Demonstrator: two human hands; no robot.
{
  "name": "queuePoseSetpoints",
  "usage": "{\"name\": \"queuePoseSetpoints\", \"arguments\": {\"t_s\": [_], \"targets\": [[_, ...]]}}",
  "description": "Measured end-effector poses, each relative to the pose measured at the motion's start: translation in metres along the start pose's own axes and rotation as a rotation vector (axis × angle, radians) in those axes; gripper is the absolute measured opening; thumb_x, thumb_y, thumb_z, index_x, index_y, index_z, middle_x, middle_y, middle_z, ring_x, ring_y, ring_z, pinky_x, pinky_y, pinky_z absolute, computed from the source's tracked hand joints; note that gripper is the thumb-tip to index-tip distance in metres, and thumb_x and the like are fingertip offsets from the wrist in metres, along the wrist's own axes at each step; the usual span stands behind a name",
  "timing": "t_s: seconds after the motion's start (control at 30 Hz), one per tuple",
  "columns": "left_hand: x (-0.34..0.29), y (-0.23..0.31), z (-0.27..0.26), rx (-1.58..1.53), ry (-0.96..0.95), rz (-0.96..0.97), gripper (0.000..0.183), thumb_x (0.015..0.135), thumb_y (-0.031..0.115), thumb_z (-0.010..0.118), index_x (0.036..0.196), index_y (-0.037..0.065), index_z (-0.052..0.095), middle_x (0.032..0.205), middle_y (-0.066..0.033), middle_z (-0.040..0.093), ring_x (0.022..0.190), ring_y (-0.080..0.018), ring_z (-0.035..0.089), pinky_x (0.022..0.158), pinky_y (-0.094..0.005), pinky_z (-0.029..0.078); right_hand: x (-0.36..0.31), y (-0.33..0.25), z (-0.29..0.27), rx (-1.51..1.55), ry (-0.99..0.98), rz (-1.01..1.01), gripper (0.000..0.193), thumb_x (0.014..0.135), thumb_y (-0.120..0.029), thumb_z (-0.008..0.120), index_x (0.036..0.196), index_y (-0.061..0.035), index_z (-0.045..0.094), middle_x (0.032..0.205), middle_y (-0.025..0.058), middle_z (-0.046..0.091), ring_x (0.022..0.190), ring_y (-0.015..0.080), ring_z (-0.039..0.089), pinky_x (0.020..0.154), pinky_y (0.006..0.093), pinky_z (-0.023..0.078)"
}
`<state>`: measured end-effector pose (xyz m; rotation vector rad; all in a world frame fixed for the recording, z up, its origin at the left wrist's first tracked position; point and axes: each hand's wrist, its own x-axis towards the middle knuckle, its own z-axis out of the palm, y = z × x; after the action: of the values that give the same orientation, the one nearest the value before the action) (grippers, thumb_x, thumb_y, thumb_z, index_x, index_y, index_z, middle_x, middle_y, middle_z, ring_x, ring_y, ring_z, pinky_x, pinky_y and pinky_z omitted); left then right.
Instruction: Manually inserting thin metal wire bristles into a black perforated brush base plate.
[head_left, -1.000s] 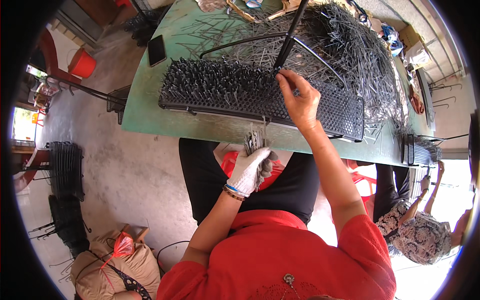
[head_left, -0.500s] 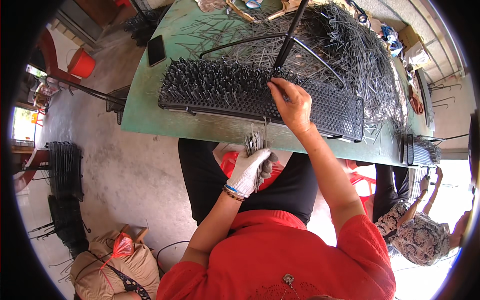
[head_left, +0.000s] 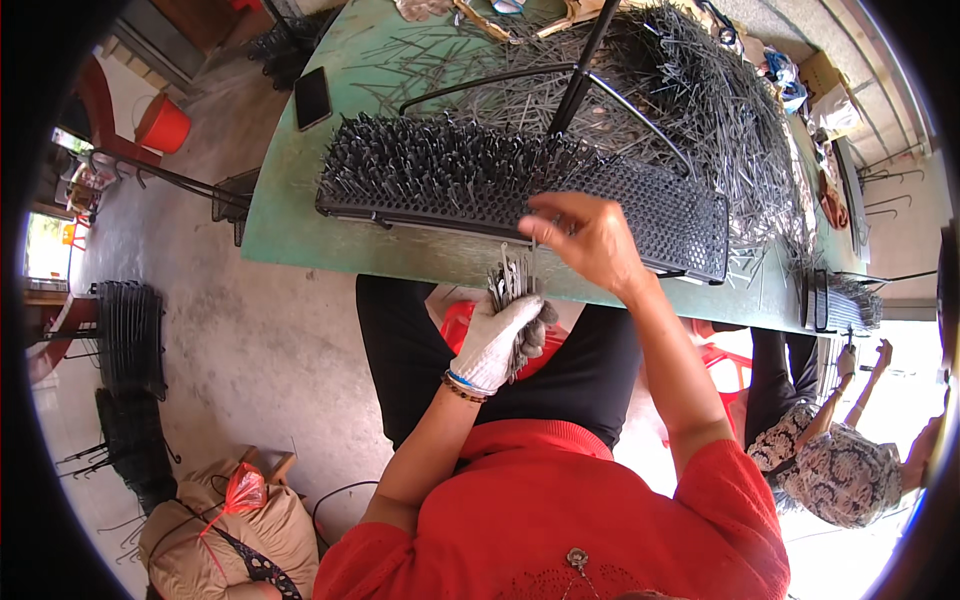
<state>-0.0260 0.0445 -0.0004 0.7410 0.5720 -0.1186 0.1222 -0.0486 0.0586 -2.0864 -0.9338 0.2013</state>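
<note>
Head view: gloved left hand (head_left: pixel 490 340) closed round bundle of strips (head_left: pixel 514 280), ends poking out above fist. Bare right hand (head_left: pixel 595 245), above and right of that grip, thumb and fingers spread, no strip visible there. Holed tray (head_left: pixel 675 215) beyond both hands, on table (head_left: pixel 320 245). Progress: standing strips (head_left: pixel 430 165) crowd tray's left part through middle; holes rightward of right hand, plus near-edge ones, look unfilled. More strips in heap (head_left: pixel 720 120) beyond tray.
</note>
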Motion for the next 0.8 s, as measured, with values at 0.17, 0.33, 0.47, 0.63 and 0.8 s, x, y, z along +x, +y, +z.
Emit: {"name": "queuePoseSetpoints", "arguments": {"t_s": [0.17, 0.33, 0.47, 0.63, 0.8], "targets": [[-0.002, 0.008, 0.01, 0.051, -0.042, -0.033, 0.018, 0.092, 0.017, 0.058, 0.086, 0.001, 0.064, 0.063, -0.003, 0.062, 0.045, -0.0076, 0.056, 0.04, -0.0199, 0.045, -0.008, 0.017, -0.003, 0.531, -0.018, 0.229, 0.018, 0.087, -0.007, 0.067, 0.101, 0.0037, 0.065, 0.082, 0.0073, 0.069, 0.072, 0.0095, 0.063, 0.062, 0.0234, 0.05], [0.003, 0.0, 0.0, 0.022, -0.08, -0.131, 0.016, 0.092, 0.018, 0.057, 0.095, 0.002, 0.062, 0.067, -0.0037, 0.063, 0.05, -0.0089, 0.058, 0.043, -0.0205, 0.047, 0.01, 0.015, -0.012, 0.293, 0.394, 0.067, 0.014, 0.086, -0.005, 0.067, 0.098, 0.0016, 0.065, 0.082, 0.0063, 0.069, 0.072, 0.0082, 0.062, 0.067, 0.0226, 0.05], [0.005, -0.009, -0.008, -0.017, -0.089, -0.224, 0.018, 0.093, 0.018, 0.057, 0.106, 0.006, 0.058, 0.074, -0.0044, 0.064, 0.055, -0.0114, 0.061, 0.045, -0.0217, 0.049, 0.023, 0.024, -0.008, 0.041, 0.575, -0.149, 0.016, 0.084, -0.006, 0.07, 0.098, -0.0014, 0.065, 0.082, 0.0075, 0.07, 0.07, 0.0087, 0.062, 0.065, 0.024, 0.05], [0.0, -0.002, -0.004, -0.038, -0.141, -0.224, 0.019, 0.092, 0.015, 0.059, 0.108, 0.006, 0.057, 0.078, -0.0057, 0.065, 0.062, -0.0146, 0.064, 0.052, -0.0258, 0.055, 0.025, 0.034, -0.002, -0.131, 0.573, -0.252, 0.014, 0.082, -0.005, 0.071, 0.095, -0.0028, 0.066, 0.083, 0.0086, 0.069, 0.067, 0.0135, 0.063, 0.063, 0.0263, 0.051], [0.001, -0.006, -0.003, -0.044, -0.155, -0.128, 0.021, 0.089, 0.012, 0.063, 0.107, 0.004, 0.057, 0.082, -0.0085, 0.065, 0.07, -0.0194, 0.067, 0.062, -0.033, 0.06, 0.025, 0.031, 0.002, -0.297, 0.473, -0.399, 0.014, 0.078, -0.006, 0.072, 0.091, -0.0048, 0.068, 0.082, 0.0095, 0.068, 0.07, 0.025, 0.064, 0.067, 0.0337, 0.051]]}}
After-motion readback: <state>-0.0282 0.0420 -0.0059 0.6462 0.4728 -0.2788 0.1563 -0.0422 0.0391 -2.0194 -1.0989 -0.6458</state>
